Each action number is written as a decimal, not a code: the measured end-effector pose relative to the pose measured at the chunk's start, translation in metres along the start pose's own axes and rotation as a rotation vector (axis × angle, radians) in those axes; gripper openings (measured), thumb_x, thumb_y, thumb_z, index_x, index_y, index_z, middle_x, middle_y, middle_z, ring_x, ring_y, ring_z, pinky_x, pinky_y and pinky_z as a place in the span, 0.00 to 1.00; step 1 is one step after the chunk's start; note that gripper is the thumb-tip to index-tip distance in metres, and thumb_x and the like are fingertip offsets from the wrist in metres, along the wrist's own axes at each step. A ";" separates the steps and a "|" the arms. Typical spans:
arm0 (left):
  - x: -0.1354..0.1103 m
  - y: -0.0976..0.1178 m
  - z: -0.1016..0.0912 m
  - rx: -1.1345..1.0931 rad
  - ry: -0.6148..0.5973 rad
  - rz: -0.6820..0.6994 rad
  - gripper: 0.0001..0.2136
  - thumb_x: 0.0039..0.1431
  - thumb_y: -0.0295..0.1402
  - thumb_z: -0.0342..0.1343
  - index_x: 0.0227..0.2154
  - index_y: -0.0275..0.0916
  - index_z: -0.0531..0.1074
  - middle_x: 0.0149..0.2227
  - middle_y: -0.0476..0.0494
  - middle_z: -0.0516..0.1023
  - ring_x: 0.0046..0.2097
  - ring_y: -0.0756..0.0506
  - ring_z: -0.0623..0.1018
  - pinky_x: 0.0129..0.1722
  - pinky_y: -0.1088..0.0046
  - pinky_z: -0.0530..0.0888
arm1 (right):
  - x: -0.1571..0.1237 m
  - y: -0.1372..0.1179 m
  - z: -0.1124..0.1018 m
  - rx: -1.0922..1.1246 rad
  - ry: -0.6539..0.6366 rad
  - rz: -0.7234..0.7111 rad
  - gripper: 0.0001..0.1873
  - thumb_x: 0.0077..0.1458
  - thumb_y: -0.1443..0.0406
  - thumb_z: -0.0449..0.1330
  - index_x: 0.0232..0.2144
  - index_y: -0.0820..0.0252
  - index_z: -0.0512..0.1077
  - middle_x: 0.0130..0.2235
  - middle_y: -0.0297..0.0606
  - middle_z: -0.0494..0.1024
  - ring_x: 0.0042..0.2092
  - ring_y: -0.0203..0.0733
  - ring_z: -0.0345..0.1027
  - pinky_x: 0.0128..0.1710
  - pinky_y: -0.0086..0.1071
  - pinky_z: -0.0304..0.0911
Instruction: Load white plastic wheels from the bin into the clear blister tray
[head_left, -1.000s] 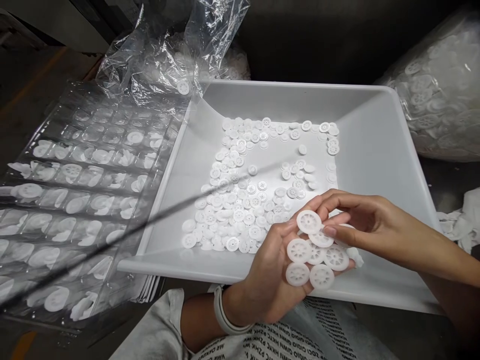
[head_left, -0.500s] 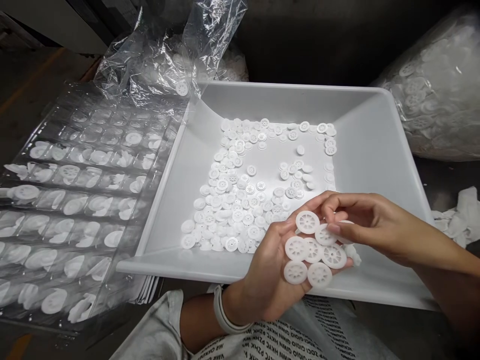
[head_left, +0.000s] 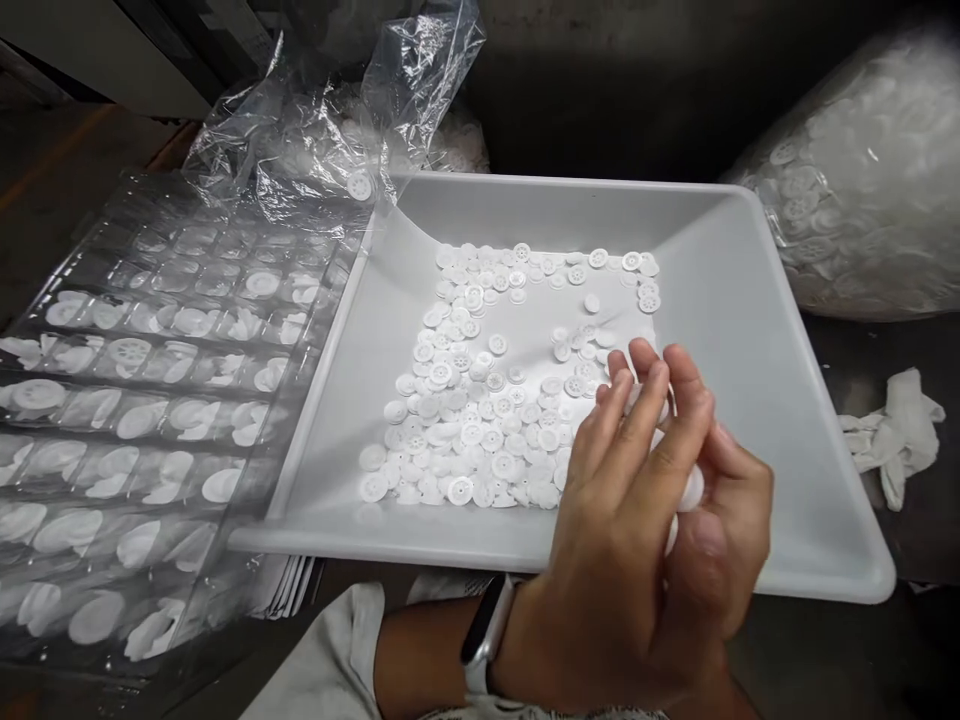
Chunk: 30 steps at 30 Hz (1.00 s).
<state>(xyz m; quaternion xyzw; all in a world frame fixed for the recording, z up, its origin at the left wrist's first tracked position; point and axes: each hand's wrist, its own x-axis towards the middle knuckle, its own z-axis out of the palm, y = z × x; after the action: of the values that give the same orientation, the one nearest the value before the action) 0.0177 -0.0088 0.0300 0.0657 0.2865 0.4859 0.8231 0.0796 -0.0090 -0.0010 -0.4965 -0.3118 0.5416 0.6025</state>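
Note:
My left hand, palm down with its fingers stretched close together, lies over my cupped right hand above the near right part of a white tray. Several white spoked plastic wheels are pressed between the two palms; only an edge of these held wheels shows. A watch is on my left wrist. Many more loose wheels cover the tray's floor just beyond my fingertips.
A clear blister sheet with wheels in its pockets lies left of the tray. A crumpled clear bag sits at the tray's far left corner. A full bag of wheels stands at the right, with crumpled white gloves below it.
My left hand, which held the wheels palm up, has turned over onto my right hand, which had been picking at them. The wheels are now hidden between the palms.

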 end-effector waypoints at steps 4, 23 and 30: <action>-0.002 -0.010 -0.007 0.602 -0.098 0.563 0.25 0.57 0.21 0.48 0.57 0.46 0.68 0.65 0.54 0.61 0.70 0.39 0.47 0.68 0.56 0.44 | 0.005 0.003 0.003 0.435 0.058 0.129 0.24 0.63 0.54 0.43 0.56 0.50 0.67 0.55 0.35 0.73 0.61 0.44 0.62 0.65 0.45 0.52; 0.021 -0.020 -0.022 0.054 0.198 0.280 0.20 0.62 0.32 0.47 0.57 0.45 0.64 0.61 0.47 0.68 0.65 0.45 0.62 0.66 0.63 0.58 | 0.017 0.006 -0.002 1.057 0.154 0.243 0.12 0.52 0.57 0.55 0.33 0.57 0.70 0.41 0.35 0.76 0.50 0.42 0.71 0.52 0.40 0.67; 0.025 -0.015 -0.016 -0.096 0.289 0.127 0.18 0.63 0.38 0.47 0.52 0.42 0.70 0.58 0.47 0.71 0.63 0.43 0.66 0.65 0.62 0.60 | 0.019 -0.001 0.005 1.010 0.228 0.203 0.10 0.49 0.58 0.54 0.26 0.60 0.66 0.29 0.30 0.68 0.36 0.35 0.71 0.47 0.35 0.69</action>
<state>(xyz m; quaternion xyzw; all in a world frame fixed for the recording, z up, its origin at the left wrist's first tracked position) 0.0298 0.0012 0.0003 -0.0263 0.3738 0.5546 0.7429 0.0799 0.0105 -0.0015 -0.2280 0.1051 0.6223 0.7414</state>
